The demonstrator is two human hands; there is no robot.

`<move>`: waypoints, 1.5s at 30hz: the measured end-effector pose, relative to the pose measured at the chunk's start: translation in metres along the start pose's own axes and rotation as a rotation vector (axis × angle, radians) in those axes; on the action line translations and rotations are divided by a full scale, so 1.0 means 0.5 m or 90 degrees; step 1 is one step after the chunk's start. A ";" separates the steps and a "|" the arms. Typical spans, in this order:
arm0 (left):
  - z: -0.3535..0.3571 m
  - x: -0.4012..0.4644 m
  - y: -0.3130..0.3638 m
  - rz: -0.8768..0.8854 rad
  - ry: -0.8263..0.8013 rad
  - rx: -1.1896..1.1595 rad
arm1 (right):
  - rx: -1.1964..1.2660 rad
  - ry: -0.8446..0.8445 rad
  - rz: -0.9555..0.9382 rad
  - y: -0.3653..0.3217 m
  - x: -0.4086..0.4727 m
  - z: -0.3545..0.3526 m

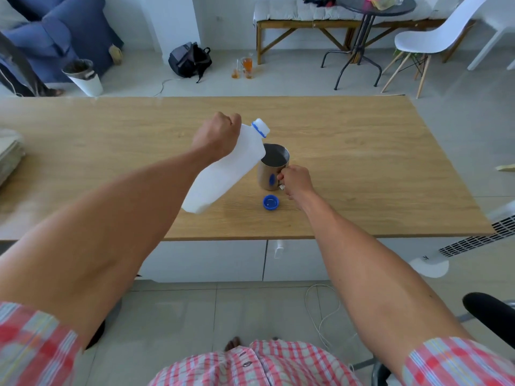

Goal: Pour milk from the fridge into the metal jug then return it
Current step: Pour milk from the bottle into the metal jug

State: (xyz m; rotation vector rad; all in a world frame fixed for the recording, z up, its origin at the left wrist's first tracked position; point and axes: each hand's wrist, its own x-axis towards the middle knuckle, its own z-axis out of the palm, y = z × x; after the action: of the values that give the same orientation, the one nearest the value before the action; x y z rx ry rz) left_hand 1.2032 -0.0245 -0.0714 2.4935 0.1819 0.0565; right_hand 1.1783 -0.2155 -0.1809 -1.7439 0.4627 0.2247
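Note:
My left hand grips the handle of a white plastic milk bottle, which is lifted off the table and tilted to the right. Its open neck with a blue ring hangs just above the far rim of the metal jug. The jug stands upright on the wooden table; no milk stream is visible. My right hand is closed on the jug's handle at its right side. The blue bottle cap lies upside down on the table just in front of the jug.
Folded cloth lies at the table's left edge. A white fan stands to the right of the table, and a black chair is at my lower right. Beyond the table are a bin, a backpack and glasses on the floor.

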 end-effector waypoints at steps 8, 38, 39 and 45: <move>0.042 0.006 -0.004 -0.016 -0.040 0.087 | -0.001 0.005 0.002 0.007 0.007 0.003; 0.074 0.016 0.023 -0.005 -0.080 0.259 | -0.016 0.008 -0.016 0.012 0.013 0.006; 0.073 0.016 0.025 -0.004 -0.080 0.266 | -0.016 0.008 -0.016 0.012 0.012 0.006; 0.075 0.020 0.027 -0.001 -0.079 0.283 | -0.024 0.005 -0.017 0.010 0.012 0.005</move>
State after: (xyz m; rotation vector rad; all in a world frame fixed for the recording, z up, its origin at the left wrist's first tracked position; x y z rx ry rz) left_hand 1.2177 -0.0561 -0.0934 2.9276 0.1576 -0.1552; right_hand 1.1820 -0.2147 -0.1882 -1.7875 0.4430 0.2096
